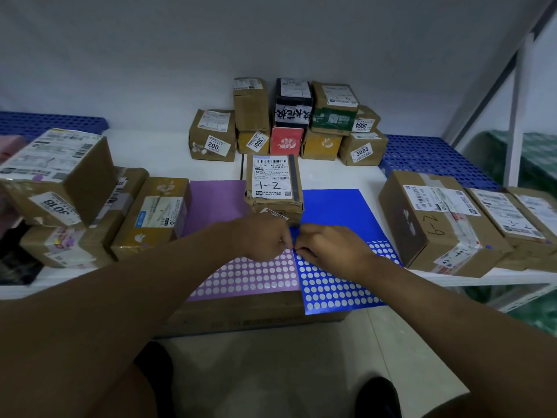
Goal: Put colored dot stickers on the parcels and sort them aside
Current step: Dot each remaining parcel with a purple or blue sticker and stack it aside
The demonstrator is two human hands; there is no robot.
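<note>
Both hands meet at the seam where the two sticker sheets lie side by side. The left hand [268,236] has its fingers curled down with the tips pressed onto the inner edge of the purple sticker sheet [241,276]; whether it pinches a dot I cannot tell. The right hand [328,248] is curled the same way, knuckles up, fingertips tucked against the inner edge of the blue sticker sheet [334,285]; what they hold, if anything, is hidden under the hand. The two hands touch or nearly touch at the fingertips.

Just beyond the knuckles of both hands stands a small brown parcel [274,185] with a white label, straddling the far parts of both sheets. The near parts of the sheets, toward the wrists, show rows of pale round spots. Both sheets rest on a flat cardboard box [241,315] under the forearms.

Out past the left forearm sits a cluster of parcels [75,200], stacked and leaning together on the white desk [156,152]. Past the right forearm lie more parcels [446,221], one marked "Z-9". Far beyond the hands, against the wall, is a stacked pile of boxes [289,122] with numbered labels.
</note>
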